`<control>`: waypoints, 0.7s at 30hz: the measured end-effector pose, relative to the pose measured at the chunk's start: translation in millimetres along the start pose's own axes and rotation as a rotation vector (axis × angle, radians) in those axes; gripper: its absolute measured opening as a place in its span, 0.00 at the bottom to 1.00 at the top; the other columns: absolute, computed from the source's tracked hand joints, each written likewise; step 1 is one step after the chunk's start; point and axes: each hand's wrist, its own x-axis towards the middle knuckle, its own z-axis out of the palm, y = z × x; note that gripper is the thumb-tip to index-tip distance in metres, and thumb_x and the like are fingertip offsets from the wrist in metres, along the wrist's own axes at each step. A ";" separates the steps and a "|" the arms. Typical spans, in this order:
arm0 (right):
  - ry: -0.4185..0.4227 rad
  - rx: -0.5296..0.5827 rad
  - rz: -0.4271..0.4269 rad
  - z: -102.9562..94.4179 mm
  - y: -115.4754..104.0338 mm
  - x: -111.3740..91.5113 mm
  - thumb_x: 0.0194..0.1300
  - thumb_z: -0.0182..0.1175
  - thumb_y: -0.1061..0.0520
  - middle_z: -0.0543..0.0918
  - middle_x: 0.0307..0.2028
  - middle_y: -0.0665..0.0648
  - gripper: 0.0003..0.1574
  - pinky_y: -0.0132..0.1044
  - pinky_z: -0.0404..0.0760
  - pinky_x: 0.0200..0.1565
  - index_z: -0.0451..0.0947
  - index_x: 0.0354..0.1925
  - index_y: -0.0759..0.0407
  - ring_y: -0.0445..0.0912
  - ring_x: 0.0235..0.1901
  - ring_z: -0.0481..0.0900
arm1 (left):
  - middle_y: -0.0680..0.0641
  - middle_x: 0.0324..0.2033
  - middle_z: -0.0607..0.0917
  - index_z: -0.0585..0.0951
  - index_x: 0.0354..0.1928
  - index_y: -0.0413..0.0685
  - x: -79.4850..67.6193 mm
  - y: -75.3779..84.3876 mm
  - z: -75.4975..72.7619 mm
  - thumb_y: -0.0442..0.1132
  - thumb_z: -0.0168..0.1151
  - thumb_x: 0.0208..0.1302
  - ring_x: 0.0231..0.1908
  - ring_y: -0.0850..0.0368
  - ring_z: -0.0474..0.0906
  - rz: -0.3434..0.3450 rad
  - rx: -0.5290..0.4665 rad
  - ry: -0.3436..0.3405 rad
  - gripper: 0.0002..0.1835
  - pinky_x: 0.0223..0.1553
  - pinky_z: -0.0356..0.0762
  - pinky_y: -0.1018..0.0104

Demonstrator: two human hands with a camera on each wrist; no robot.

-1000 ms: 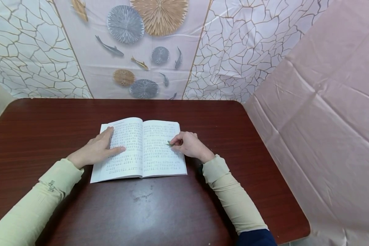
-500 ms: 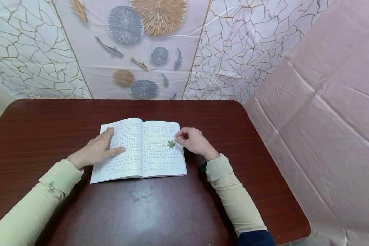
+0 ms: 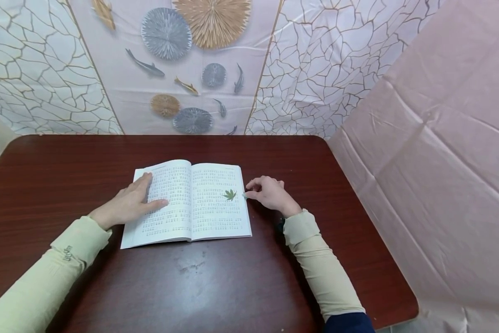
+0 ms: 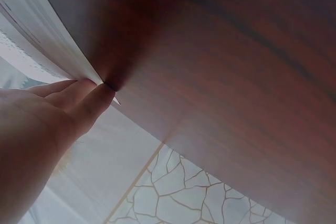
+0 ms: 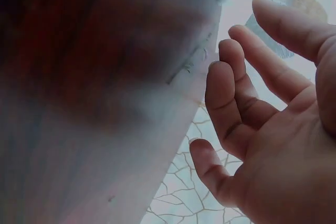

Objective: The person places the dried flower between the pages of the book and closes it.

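An open book (image 3: 170,222) with printed pages lies on the dark red-brown table. My left hand (image 3: 126,201) rests on its left page, thumb spread toward the middle; in the left wrist view the fingers (image 4: 86,106) reach over the page edge. A small green lobed leaf (image 3: 230,194) lies flat on the right page. Just past that page's outer edge is my right hand (image 3: 270,194), thumb toward the paper. Seen in the right wrist view, its fingers (image 5: 219,95) are loosely bent and apart from the thumb, with nothing held between them.
In the right wrist view a thin dark-green sprig-like thing (image 5: 189,66) shows near the table edge, its kind unclear. The table (image 3: 199,286) has a worn patch in front of the book. Patterned cloth (image 3: 316,69) hangs behind, and plain pink cloth (image 3: 440,185) on the right.
My right hand has let go of the leaf and drawn back to the right, off the page. The leaf stays on the right page. My left hand keeps its place.
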 end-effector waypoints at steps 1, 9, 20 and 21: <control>-0.003 -0.001 0.000 1.1 -0.5 0.3 0.63 0.67 0.48 0.79 0.32 0.49 0.16 0.49 0.56 0.47 0.84 0.45 0.55 0.45 0.33 0.73 | 0.26 0.72 0.42 0.40 0.72 0.24 -0.1 0.0 0.1 0.69 0.50 0.65 0.72 0.31 0.39 0.000 -0.001 0.000 0.59 0.67 0.44 0.36; -0.032 -0.018 0.030 2.7 -3.2 3.0 0.61 0.68 0.47 0.79 0.31 0.48 0.15 0.49 0.56 0.50 0.82 0.42 0.54 0.44 0.33 0.74 | 0.28 0.73 0.42 0.39 0.72 0.26 0.5 0.2 -0.7 0.70 0.50 0.64 0.72 0.32 0.39 -0.005 -0.006 -0.005 0.60 0.67 0.44 0.36; -0.057 -0.012 0.054 5.7 -1.8 8.3 0.60 0.69 0.47 0.79 0.26 0.50 0.12 0.50 0.55 0.52 0.81 0.37 0.51 0.46 0.29 0.73 | 0.27 0.73 0.43 0.40 0.72 0.25 0.6 -0.2 -0.3 0.70 0.50 0.65 0.72 0.30 0.39 -0.006 0.002 0.002 0.59 0.66 0.44 0.34; -0.058 -0.010 0.054 6.1 -2.0 8.7 0.60 0.69 0.48 0.79 0.26 0.50 0.11 0.50 0.55 0.52 0.81 0.37 0.51 0.46 0.29 0.73 | 0.27 0.72 0.43 0.40 0.72 0.25 0.5 -0.1 -0.1 0.69 0.50 0.65 0.72 0.30 0.39 -0.007 0.006 0.005 0.59 0.66 0.43 0.34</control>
